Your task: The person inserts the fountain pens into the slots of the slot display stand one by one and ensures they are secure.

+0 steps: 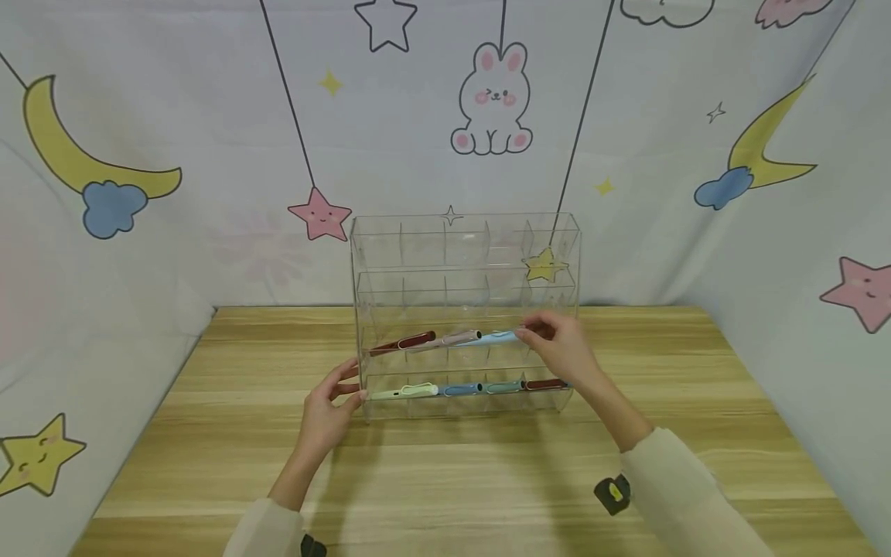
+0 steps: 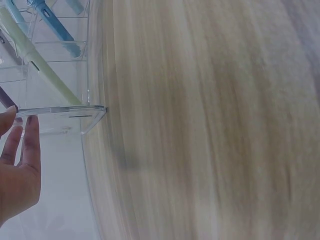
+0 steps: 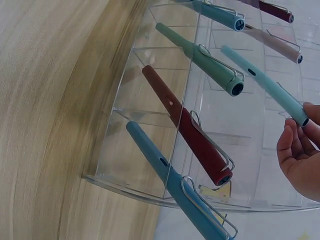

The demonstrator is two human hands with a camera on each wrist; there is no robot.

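A clear acrylic pen rack (image 1: 466, 290) with stepped, divided rows stands on the table. My right hand (image 1: 560, 344) pinches the cap end of a light blue pen (image 3: 272, 90), which slants into the second row from the bottom. A dark red pen (image 1: 411, 340) and a pinkish-grey pen (image 1: 455, 338) lie to its left in that row. My left hand (image 2: 22, 170) grips the rack's left side panel (image 2: 60, 111) between thumb and fingers. In the bottom row are a pale green pen (image 2: 42, 65), a blue pen (image 1: 461, 389), a green pen (image 3: 212, 65) and another dark red pen (image 3: 200, 145).
Another blue pen (image 3: 185, 195) sits in the rack's right end slot, hidden by my arm in the head view. The wood-grain table (image 1: 445, 487) extends in front and to both sides. Behind stands a white printed cloth (image 1: 209, 155). Black straps (image 1: 614, 493) show near both sleeves.
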